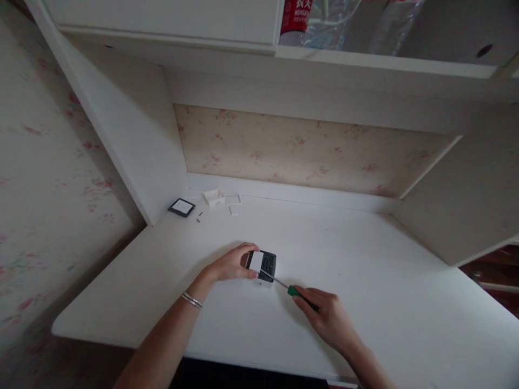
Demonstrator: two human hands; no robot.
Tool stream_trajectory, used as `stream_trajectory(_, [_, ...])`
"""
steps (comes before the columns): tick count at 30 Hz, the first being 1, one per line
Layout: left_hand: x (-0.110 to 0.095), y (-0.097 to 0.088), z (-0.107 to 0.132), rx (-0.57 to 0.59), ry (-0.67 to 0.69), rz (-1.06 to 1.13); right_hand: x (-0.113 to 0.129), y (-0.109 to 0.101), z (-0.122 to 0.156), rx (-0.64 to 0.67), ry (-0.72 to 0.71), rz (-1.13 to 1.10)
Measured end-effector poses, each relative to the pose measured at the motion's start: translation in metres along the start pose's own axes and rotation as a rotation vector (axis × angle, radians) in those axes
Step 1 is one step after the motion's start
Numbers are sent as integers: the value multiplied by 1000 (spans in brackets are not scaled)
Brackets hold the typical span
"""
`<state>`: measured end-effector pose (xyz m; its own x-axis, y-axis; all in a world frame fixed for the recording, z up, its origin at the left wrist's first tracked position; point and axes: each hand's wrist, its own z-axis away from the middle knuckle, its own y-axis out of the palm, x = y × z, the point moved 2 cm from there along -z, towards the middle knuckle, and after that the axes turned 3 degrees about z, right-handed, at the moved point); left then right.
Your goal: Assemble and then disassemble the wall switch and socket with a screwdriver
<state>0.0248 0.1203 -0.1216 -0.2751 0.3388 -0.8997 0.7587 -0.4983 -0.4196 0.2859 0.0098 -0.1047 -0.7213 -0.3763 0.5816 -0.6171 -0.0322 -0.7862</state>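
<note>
My left hand [238, 263] grips the left side of a small square device [268, 263], thumb on the near edge and fingers on the far edge. The device looks like a wall switch or socket unit, with a black open interior and a white panel [255, 261] on its left part. A screwdriver [291, 290] with a green and black handle is held in my right hand [324, 313]. Its metal shaft points up and left, and the tip meets the near edge of the device beside the white panel. Whether the tip touches a screw is too small to tell.
At the back left of the white desk [344, 248] lie a dark square frame [181, 207], a white open box [214, 197], a thin white frame [233, 199], a small white plate [234, 210] and two tiny screws [199, 217]. Bottles [328, 24] stand on the shelf above.
</note>
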Motion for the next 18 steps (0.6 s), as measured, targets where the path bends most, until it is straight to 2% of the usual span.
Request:
stream_trajectory(10, [1,-1,1,4,-4,-27,-9,3,-3,23,141,-159])
stream_trajectory(14, [0,0,1,23,-35,-19,0,-15,-10,123,163,-106])
stream_trajectory(18, [-3,1,2,49,-69,-13,17,-44,-14,162,101,141])
